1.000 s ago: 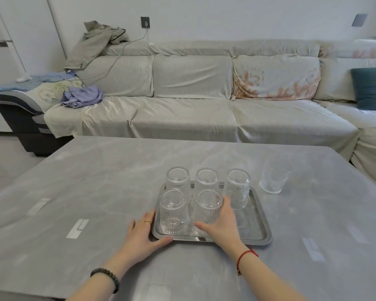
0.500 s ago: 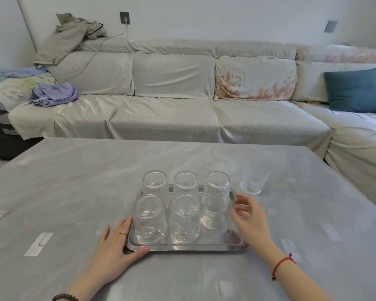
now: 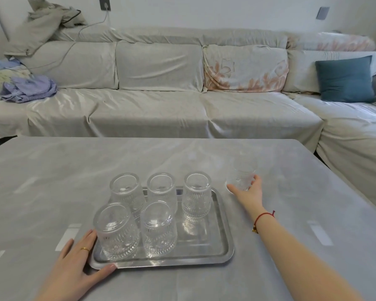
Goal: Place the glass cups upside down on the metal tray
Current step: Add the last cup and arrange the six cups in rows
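Several ribbed glass cups stand upside down on the metal tray [image 3: 223,246]: three in the back row, such as the right one [image 3: 196,195], and two in front, such as the left one [image 3: 116,232]. The tray's front right spot is bare. One more glass cup [image 3: 243,172] stands upright on the table to the right of the tray. My right hand [image 3: 248,191] is wrapped around its base, thumb on the left and fingers on the right. My left hand [image 3: 78,265] lies flat against the tray's front left corner.
The grey marble-look table [image 3: 52,170] reaches far to the left and right of the tray. Behind it runs a long covered sofa [image 3: 161,101] with a blue cushion [image 3: 345,79] on the right and crumpled clothes [image 3: 28,89] on the left.
My right hand left the front cup on the tray, reached right and forward, and closed around the upright cup on the table. The left hand stayed at the tray's corner.
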The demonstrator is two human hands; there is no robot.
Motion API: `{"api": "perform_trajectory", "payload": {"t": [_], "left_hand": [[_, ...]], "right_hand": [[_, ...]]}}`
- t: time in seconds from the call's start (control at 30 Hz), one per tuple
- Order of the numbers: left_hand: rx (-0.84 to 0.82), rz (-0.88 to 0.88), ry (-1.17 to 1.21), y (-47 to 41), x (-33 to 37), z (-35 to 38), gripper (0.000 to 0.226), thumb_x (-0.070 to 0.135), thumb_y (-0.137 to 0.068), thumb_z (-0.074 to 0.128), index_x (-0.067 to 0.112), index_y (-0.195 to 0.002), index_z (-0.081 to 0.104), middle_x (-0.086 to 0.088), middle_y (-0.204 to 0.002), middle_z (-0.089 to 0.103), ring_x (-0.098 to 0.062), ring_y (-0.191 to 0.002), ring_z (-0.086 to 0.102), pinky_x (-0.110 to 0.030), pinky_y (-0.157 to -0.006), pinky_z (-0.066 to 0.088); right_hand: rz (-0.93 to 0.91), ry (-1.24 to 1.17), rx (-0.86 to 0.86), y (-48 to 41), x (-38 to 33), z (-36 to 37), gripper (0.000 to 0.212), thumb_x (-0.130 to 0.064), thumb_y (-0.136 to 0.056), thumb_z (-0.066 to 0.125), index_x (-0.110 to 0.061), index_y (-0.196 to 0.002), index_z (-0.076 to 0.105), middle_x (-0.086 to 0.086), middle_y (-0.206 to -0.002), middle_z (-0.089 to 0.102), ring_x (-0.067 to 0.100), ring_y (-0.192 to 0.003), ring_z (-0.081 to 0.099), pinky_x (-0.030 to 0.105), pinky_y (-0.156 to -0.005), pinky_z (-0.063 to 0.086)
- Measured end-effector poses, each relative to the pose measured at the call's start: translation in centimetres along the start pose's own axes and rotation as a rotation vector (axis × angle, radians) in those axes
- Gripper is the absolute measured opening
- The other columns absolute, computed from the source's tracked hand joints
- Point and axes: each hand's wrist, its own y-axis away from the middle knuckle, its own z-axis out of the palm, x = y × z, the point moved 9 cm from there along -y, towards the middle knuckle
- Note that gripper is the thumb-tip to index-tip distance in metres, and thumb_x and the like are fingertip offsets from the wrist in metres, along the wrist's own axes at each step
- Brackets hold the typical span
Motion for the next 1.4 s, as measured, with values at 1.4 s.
{"api": "perform_trajectory", "payload": {"t": [1.4], "left_hand": [[0.015, 0.045, 0.027, 0.4, 0.0, 0.0, 0.105, 0.080, -0.061, 0.042, 0.022, -0.143, 0.012, 0.006, -0.151, 0.026, -0.009, -0.139, 0.021, -0.036, -0.117, 0.002]], "right_hand": [[-0.499, 0.522, -0.364, 16.2, -9.7, 4.7, 0.075, -0.025, -0.058, 0.080, -0.018, -0.124, 0.044, 0.003, -0.124, 0.055, 0.015, -0.110, 0.048, 0.021, -0.089, 0.034]]}}
